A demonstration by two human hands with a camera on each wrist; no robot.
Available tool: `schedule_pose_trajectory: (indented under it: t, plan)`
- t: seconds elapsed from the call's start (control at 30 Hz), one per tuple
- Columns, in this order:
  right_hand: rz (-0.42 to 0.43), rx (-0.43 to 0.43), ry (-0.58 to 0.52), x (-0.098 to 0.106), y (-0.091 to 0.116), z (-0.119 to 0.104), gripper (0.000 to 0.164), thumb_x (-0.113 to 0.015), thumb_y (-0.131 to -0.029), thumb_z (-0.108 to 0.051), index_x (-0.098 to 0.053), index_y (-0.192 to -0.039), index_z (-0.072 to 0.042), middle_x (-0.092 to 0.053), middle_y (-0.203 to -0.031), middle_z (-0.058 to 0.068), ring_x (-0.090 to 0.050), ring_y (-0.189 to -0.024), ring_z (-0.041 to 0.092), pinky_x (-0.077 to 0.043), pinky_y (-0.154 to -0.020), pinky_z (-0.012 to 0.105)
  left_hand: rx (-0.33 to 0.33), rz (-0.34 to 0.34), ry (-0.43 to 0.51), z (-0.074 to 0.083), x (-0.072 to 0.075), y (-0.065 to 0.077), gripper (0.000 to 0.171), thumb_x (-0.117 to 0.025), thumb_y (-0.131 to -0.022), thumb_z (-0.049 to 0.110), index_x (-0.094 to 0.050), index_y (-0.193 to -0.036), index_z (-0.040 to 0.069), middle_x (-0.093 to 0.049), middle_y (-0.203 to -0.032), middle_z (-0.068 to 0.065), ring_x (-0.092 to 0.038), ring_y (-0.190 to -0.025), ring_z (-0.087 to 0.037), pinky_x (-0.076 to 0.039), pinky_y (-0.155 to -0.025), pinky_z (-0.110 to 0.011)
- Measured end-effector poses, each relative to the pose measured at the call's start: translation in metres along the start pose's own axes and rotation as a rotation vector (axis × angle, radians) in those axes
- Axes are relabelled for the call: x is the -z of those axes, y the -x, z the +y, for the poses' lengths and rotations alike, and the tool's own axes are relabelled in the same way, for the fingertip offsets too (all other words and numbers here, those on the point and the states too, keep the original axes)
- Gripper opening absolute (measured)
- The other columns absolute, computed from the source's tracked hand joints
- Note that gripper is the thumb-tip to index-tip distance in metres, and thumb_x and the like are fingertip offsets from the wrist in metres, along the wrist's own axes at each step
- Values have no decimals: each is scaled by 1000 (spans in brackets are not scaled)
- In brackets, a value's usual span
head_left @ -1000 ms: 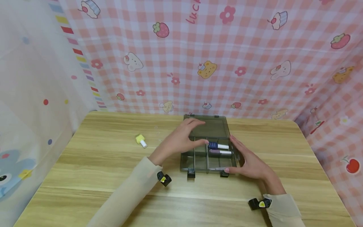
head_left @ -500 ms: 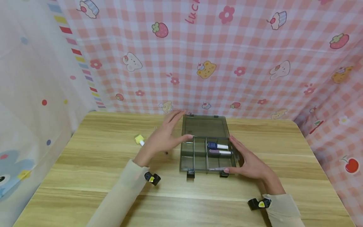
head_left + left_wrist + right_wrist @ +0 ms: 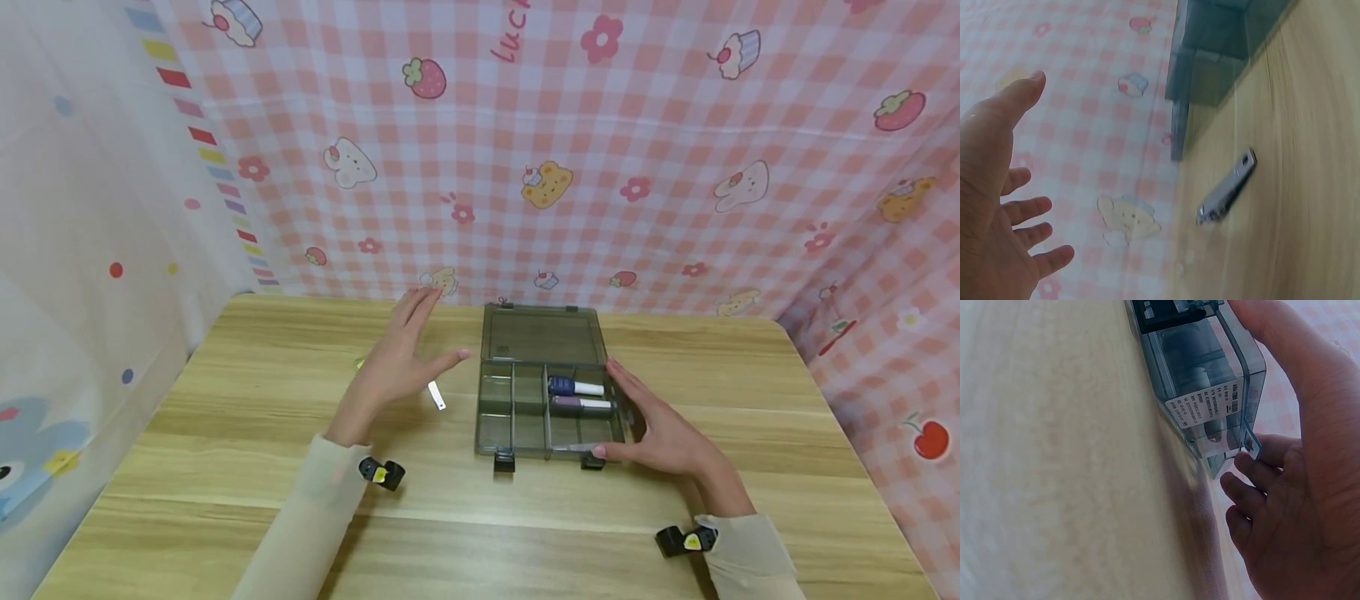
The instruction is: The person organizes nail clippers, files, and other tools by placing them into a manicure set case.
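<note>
A grey see-through compartment box [image 3: 529, 454] lies on the table, its lid [image 3: 542, 333] swung back. In its right part are a navy nail polish bottle [image 3: 562, 386] and a purple nail polish bottle [image 3: 568, 403], both white-capped. A slim pale pointed item [image 3: 574, 447] lies in the front right compartment. My right hand [image 3: 663, 433] holds the box's right side, thumb at the front corner, fingers towards the back. Left of the box, my left hand [image 3: 390, 367] is spread over the table, holding nothing. Beside it lies a metal nail clipper [image 3: 1229, 187], partly hidden in the head view.
A yellow nail polish bottle [image 3: 360, 363] is mostly hidden behind my left hand. Small clear bits [image 3: 1186, 259] lie near the nail clipper. Black latches [image 3: 505, 461] stick out at the box's front. A checked pink cloth [image 3: 480, 208] hangs behind the table.
My left hand has moved left, away from over the box, and now hides most of the yellow bottle. The nail clipper has come into view. My right hand has stayed at the box.
</note>
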State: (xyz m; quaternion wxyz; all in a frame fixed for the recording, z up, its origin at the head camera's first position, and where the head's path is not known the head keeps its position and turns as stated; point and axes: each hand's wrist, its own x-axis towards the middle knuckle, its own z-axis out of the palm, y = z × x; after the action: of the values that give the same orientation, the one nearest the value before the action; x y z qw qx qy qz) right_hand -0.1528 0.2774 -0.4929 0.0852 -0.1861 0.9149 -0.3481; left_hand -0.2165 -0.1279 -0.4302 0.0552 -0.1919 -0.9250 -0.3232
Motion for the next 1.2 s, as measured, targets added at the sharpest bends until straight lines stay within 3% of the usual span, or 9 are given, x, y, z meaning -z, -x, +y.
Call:
schedule_pose_trajectory:
  t: [0.13,0.37,0.67,0.83,1.07,1.2]
  plan:
    - [-1,-2,-2,0,0,0,124,-87,-75,-57,-8,-166,-28,-7,-175,4,-14,-157,44,-22,-117,74,17,27,-5,-13,4,4,101,-69,-89,64,-18,-165,21,-18,-171,-4,-9,-161,-32,-25,-124,-60]
    - [-6,-6,-9,-1,-1,0,124,-87,-75,-56,-8,-166,-29,-7,-175,3,-13,-157,44,-22,-117,74,92,22,-2,-35,10,17,106,-70,-87,68,-12,-166,27,-14,-173,-5,-2,-161,-32,-20,-124,-65]
    - [-6,-2,-23,-1,0,1,123,-87,-76,-54,-8,-166,-28,-6,-175,3,-13,-157,45,-22,-117,75,160,-23,-88,-58,13,30,107,-66,-89,68,-6,-166,24,-6,-174,-7,5,-161,-35,-13,-124,-68]
    - [-4,-6,-23,0,1,2,123,-87,-76,-54,-8,-166,-29,-6,-175,4,-13,-157,46,-21,-116,75,175,-66,-66,-70,14,32,107,-65,-90,68,-8,-166,20,-7,-174,-13,4,-160,-40,-12,-123,-70]
    - [-5,-10,-17,0,1,1,123,-87,-76,-55,-7,-166,-30,-6,-175,4,-13,-157,46,-22,-116,76,181,-135,74,-91,19,42,96,-74,-89,56,-32,-161,10,-22,-170,-17,-16,-157,-44,-21,-122,-68]
    - [-11,-1,-21,-1,0,1,123,-87,-76,-55,-7,-166,-29,-5,-175,3,-13,-157,45,-22,-116,75,170,-168,132,-100,24,48,81,-81,-88,39,-46,-152,3,-36,-163,-21,-30,-151,-46,-26,-122,-64]
